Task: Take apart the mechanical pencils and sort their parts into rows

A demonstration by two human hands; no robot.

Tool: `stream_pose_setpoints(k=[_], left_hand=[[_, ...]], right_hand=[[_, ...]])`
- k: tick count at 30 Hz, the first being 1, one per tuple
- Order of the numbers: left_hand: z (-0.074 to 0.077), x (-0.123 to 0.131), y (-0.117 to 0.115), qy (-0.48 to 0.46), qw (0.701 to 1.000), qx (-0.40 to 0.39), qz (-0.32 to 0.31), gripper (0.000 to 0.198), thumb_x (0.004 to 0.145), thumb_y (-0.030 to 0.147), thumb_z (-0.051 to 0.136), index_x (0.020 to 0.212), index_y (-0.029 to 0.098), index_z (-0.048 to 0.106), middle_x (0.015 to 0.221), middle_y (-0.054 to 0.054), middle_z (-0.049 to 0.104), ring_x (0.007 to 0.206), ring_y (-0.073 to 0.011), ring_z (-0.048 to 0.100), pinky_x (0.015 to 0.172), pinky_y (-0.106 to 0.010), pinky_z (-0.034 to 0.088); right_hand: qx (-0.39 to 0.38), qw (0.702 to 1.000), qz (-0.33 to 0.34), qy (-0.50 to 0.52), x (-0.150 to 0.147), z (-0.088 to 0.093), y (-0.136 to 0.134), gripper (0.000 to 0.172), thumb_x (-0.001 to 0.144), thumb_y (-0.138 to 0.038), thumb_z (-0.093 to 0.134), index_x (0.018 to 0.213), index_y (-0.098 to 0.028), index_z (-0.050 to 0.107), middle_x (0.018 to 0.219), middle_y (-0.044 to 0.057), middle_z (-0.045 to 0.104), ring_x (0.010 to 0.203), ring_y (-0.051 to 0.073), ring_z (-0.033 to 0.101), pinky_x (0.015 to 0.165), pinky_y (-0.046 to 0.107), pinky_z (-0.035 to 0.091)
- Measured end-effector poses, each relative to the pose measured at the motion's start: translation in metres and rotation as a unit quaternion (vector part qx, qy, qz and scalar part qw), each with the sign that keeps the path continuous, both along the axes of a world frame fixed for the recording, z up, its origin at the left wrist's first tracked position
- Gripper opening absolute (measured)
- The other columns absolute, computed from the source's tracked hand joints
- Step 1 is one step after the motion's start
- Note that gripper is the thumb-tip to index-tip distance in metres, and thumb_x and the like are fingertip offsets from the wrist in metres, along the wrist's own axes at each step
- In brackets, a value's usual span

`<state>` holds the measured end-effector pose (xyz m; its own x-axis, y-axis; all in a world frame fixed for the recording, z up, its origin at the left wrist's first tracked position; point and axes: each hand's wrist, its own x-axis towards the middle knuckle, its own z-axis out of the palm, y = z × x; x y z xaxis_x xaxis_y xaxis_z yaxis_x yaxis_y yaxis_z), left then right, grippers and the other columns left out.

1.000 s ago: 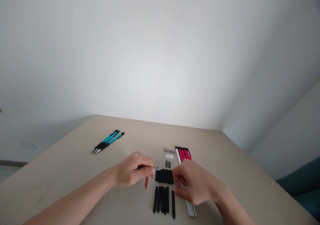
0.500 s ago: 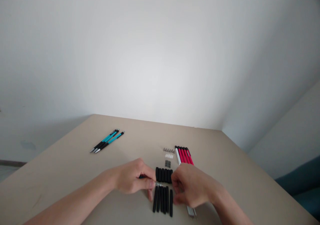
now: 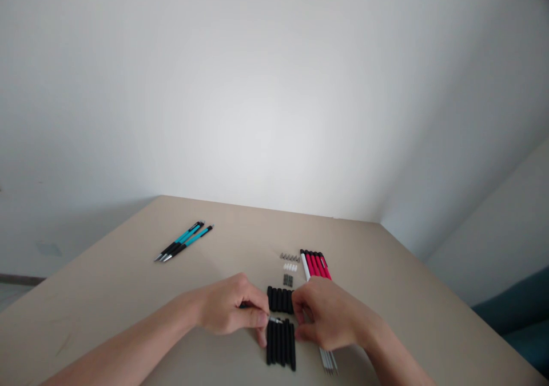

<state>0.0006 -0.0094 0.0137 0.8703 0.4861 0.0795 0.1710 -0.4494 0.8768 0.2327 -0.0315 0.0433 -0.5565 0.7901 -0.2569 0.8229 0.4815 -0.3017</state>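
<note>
My left hand (image 3: pixel 242 306) pinches a small pen part with a silvery tip (image 3: pixel 275 319), its rear end hidden in the fingers. Beneath that tip lies a row of long black tubes (image 3: pixel 281 345), side by side, with my left fingertips at its left edge. My right hand (image 3: pixel 321 311) is curled at the row's right edge, fingertips against or very near the last tube; no held object shows. A row of shorter black grips (image 3: pixel 281 300) lies just beyond, partly behind my right hand.
Red pen barrels and a white one (image 3: pixel 315 264) lie beyond my right hand, thin refills (image 3: pixel 328 362) below it. Springs (image 3: pixel 290 257), white pieces (image 3: pixel 290 267) and grey pieces (image 3: pixel 287 280) form small groups. Three blue-black pens (image 3: pixel 184 241) lie at the left on the table (image 3: pixel 240 231).
The long black tubes are now closer together, their left end shifted right and the gap at the right closed. My left hand has moved slightly right with the silvery tip.
</note>
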Motion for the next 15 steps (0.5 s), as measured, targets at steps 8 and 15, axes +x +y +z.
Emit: stream_pose_setpoints(k=[8,15], left_hand=[[0.0014,-0.0007,0.0005,0.006,1.000,0.003,-0.005,0.029,0.092,0.026,0.052,0.079,0.013,0.075,0.077,-0.007,0.075,0.058,-0.0114,0.060,0.049,-0.018,0.035],[-0.0014,0.0001,0.0003,-0.009,1.000,-0.012,0.002,0.030,0.092,0.027,0.050,0.077,0.013,0.072,0.077,-0.007,0.076,0.061,-0.0125,0.064,0.051,-0.017,0.039]], right_hand=[[0.020,0.999,0.008,0.041,-0.0012,0.0070,-0.0027,0.016,0.066,-0.020,0.062,0.079,-0.021,0.072,0.059,-0.002,0.060,0.054,0.010,0.049,0.052,0.019,0.031],[0.040,0.997,0.025,0.054,-0.0035,0.0063,-0.0044,0.023,0.069,-0.015,0.056,0.081,-0.020,0.075,0.060,0.000,0.066,0.053,0.011,0.051,0.054,0.020,0.033]])
